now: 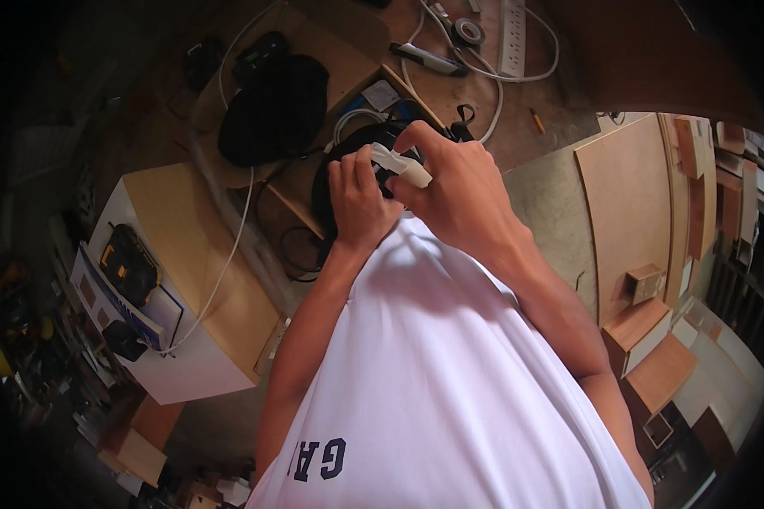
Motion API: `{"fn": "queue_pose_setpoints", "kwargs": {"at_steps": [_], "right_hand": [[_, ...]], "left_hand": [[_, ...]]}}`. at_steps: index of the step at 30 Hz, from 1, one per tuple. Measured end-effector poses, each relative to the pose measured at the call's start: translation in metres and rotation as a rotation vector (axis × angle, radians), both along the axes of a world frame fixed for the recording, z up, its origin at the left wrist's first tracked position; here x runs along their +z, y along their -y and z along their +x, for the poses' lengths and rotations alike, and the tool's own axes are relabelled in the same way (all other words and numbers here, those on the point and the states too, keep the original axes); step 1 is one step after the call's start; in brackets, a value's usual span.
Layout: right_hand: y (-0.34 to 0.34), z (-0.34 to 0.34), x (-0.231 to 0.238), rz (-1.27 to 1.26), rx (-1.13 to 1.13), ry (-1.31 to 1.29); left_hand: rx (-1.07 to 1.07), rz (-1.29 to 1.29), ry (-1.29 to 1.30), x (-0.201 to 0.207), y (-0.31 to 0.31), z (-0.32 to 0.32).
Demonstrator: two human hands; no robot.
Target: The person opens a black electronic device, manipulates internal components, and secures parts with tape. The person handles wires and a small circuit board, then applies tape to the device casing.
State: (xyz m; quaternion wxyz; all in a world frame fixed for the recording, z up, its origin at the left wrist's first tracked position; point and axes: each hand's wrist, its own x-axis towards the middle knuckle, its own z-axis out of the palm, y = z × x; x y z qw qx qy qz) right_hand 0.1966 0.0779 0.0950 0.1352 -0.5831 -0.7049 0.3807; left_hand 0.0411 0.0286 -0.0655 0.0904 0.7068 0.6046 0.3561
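In front of my chest, both hands work close together on a small white and cream piece [409, 171]. It has a pale, thin, crumpled-looking part toward the left and a thicker cream end at the right; its exact kind I cannot make out. My left hand [358, 197] is closed, its curled fingers at the left end of the piece. Thumb and bent index finger of my right hand [467, 182] grip around the cream end. Directly behind and beneath the hands is a rounded black object [322, 193], largely hidden by them.
An open cardboard box [416, 89] with cables stands beyond my hands, a black cloth-like item [273, 110] beside it. Further off lie a power strip [512, 38], a tape roll [468, 32] and a cutter knife [429, 59]. A white-sided box [204, 373] is at left, wooden boards [624, 212] at right.
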Motion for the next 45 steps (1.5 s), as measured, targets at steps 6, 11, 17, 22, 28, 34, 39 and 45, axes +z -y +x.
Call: {"fn": "queue_pose_setpoints", "kwargs": {"at_steps": [6, 11, 17, 22, 28, 34, 39, 45], "right_hand": [[-0.007, 0.004, 0.023, -0.308, -0.024, -0.049], [0.012, 0.018, -0.014, -0.366, -0.133, -0.280], [-0.007, 0.024, -0.006, -0.413, 0.071, -0.097], [-0.012, 0.033, -0.024, -0.221, 0.147, -0.115], [-0.012, 0.030, -0.023, -0.187, 0.005, -0.197], [-0.005, 0.026, -0.032, -0.251, -0.184, -0.178], [-0.001, 0.021, -0.025, -0.246, -0.259, -0.141], [0.001, 0.022, -0.024, -0.321, -0.322, -0.178]], "left_hand": [[0.051, 0.099, 0.004, -0.008, 0.002, -0.006], [0.105, 0.116, 0.040, -0.002, 0.008, -0.001], [0.104, 0.137, -0.035, -0.007, 0.011, -0.004], [0.109, 0.118, -0.042, -0.001, 0.012, 0.000], [0.135, 0.147, -0.103, 0.004, 0.009, 0.003], [0.089, 0.093, -0.111, 0.010, 0.011, 0.005], [0.096, 0.103, -0.118, 0.010, 0.010, 0.007], [0.092, 0.100, -0.108, 0.013, 0.009, 0.009]]}}
